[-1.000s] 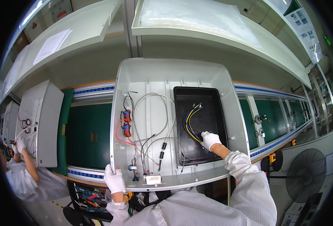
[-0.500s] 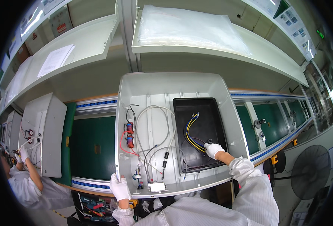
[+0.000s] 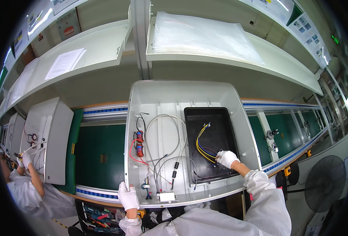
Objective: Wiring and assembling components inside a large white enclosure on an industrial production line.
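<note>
A large light-grey metal enclosure (image 3: 170,88) lies open side up in front of me. My left hand (image 3: 128,198), in a white glove, is closed on its near left corner. Inside, on the right, sits a black plastic tray (image 3: 199,114) with a bundle of yellow, blue and black wires (image 3: 198,143). Over the tray's near right part, my gloved right hand (image 3: 227,159) has its fingers pinched at the bundle's lower end. Something small and dark shows at the fingertips; I cannot make out what it is.
Left in the enclosure are two red-and-black coils (image 3: 139,143), looped grey cables (image 3: 162,116) and a white box (image 3: 166,196). Another enclosure (image 3: 48,137) stands further left, where a co-worker's gloved hand (image 3: 26,159) works. A tool box (image 3: 99,216) is below; a shelf (image 3: 205,59) hangs above.
My right hand has turned and lowered at the bundle's end; the black cylindrical piece that stuck up from its fingers is now mostly hidden. My left hand stays at the corner. The whole view shifted slightly.
</note>
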`<state>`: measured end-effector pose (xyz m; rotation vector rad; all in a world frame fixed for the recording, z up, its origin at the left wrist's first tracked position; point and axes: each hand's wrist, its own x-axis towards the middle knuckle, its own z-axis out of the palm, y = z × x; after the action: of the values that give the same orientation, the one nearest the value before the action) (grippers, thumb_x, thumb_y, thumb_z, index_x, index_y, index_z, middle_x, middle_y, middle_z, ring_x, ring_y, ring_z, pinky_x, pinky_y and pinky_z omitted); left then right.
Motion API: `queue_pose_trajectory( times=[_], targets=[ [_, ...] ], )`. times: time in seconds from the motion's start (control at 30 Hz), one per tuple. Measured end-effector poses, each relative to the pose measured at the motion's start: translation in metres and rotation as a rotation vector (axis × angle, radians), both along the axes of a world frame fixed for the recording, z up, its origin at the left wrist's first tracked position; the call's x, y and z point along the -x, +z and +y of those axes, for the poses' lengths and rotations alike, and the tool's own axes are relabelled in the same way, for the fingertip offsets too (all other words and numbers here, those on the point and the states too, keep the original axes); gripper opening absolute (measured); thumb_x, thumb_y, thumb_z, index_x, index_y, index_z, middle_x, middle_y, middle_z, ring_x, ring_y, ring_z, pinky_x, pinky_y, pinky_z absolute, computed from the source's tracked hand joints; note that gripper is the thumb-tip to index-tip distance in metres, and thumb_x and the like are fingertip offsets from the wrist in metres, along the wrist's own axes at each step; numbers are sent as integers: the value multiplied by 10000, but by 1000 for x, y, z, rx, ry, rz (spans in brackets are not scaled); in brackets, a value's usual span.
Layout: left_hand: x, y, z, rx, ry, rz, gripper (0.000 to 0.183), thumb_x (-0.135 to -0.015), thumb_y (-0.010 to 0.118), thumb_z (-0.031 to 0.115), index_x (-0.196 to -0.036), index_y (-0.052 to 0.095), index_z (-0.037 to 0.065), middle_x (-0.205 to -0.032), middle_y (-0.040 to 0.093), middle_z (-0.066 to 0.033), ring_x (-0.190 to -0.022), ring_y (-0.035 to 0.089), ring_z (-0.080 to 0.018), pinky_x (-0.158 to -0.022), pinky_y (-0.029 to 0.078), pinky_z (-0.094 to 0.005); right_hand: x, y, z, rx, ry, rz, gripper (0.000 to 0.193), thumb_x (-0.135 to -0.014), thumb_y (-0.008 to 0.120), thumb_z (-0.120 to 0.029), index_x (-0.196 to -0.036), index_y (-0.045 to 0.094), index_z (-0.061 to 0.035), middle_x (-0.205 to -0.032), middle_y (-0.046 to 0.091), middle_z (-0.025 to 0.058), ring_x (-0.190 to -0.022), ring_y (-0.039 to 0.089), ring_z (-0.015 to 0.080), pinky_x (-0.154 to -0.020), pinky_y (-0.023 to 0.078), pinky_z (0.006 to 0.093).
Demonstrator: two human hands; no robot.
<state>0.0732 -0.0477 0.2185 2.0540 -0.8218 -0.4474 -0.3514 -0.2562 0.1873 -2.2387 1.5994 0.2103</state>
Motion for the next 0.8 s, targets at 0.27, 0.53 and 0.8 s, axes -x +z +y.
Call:
queue_pose_trajectory(
  times=[0.27,0.53,0.8],
  targets=[
    [0,-4,1,27,6,2,58,-817,602,-27,-869,578,-17,-734,577,-138,-623,525,-241,-637,456,-345,-13,136,-17,147,-250,-703,150,-835,676,-176,-837,635,-31,-780,627,59,-759,616,128,-716,500,283],
    [0,-2,-1,3,-12,-29,53,-815,598,-31,-855,564,-22,-732,556,-145,-636,513,-264,-651,452,-354,-59,186,5,-383,-213,-1252,431,-861,703,-387,-962,575,11,-853,652,118,-783,659,204,-693,546,308],
    [14,34,-8,-2,15,-219,368,-738,607,-80,-1097,590,-2,-1056,595,-169,-933,592,-314,-832,485,-371,-81,191,18,-577,-218,-1287,430,-908,648,-354,-1066,571,39,-782,618,87,-706,623,188,-665,516,311]
  ],
)
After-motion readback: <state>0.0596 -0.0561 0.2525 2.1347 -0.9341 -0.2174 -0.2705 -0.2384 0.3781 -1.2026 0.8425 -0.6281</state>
